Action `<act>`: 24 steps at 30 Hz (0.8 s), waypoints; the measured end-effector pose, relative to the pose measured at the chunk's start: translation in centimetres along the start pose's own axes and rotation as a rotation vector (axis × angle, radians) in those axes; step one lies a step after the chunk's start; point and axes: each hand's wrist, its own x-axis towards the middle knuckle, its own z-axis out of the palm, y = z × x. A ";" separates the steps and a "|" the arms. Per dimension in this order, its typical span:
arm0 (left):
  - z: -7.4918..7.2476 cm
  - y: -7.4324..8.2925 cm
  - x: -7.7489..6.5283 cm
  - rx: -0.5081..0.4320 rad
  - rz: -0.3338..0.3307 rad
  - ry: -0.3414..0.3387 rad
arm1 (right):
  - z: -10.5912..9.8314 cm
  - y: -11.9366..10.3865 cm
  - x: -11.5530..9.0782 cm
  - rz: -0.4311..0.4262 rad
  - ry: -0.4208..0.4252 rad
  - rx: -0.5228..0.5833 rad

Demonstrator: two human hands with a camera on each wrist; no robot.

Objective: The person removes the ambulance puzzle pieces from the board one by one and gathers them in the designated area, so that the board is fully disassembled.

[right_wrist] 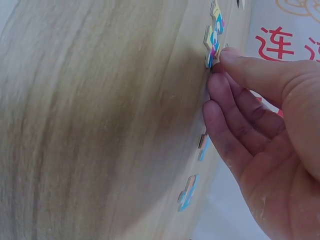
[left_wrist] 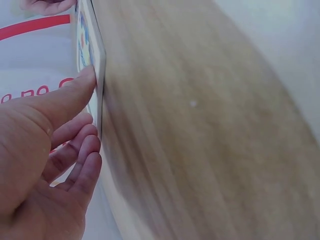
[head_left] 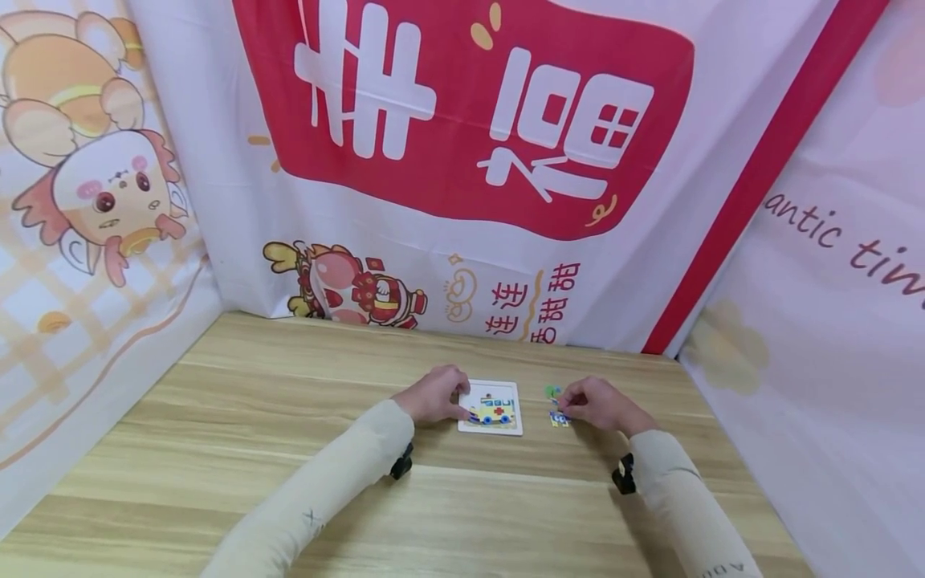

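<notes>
A small square jigsaw board (head_left: 490, 429) with a white border lies on the table, showing a yellow ambulance picture (head_left: 499, 408). My left hand (head_left: 432, 395) holds the board's left edge, its thumb on the near corner and fingers farther up the side. To the right of the board lie loose jigsaw pieces (head_left: 560, 419), where my right hand (head_left: 598, 404) has its fingertips. Thumb and forefinger pinch a jigsaw piece there, mostly hidden by the fingers. In the right wrist view, blue and yellow pieces (right_wrist: 215, 37) lie just beyond the thumb, and another piece (right_wrist: 188, 193) lies nearer.
A wood-grain table (head_left: 347, 514) carries everything. Printed cloth hangs behind it, with a red panel (head_left: 448, 185), and cloth walls (head_left: 795, 321) stand along both sides. Each wrist wears a small black camera (head_left: 401, 462).
</notes>
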 end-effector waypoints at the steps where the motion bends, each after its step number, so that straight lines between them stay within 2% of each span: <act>1: 0.0 0.0 0.1 0.002 -0.002 -0.004 | 0.0 -0.1 0.1 0.004 -0.003 -0.009; 8: 0.0 -0.1 0.5 0.030 0.010 -0.023 | -0.4 -2.2 0.9 0.027 -0.033 -0.026; 19: 0.3 0.6 1.3 0.048 0.060 -0.009 | 1.0 -7.8 4.7 -0.138 -0.073 -0.141; 24: 0.5 1.1 1.9 0.024 0.077 -0.005 | 1.7 -9.6 5.9 -0.167 -0.111 -0.125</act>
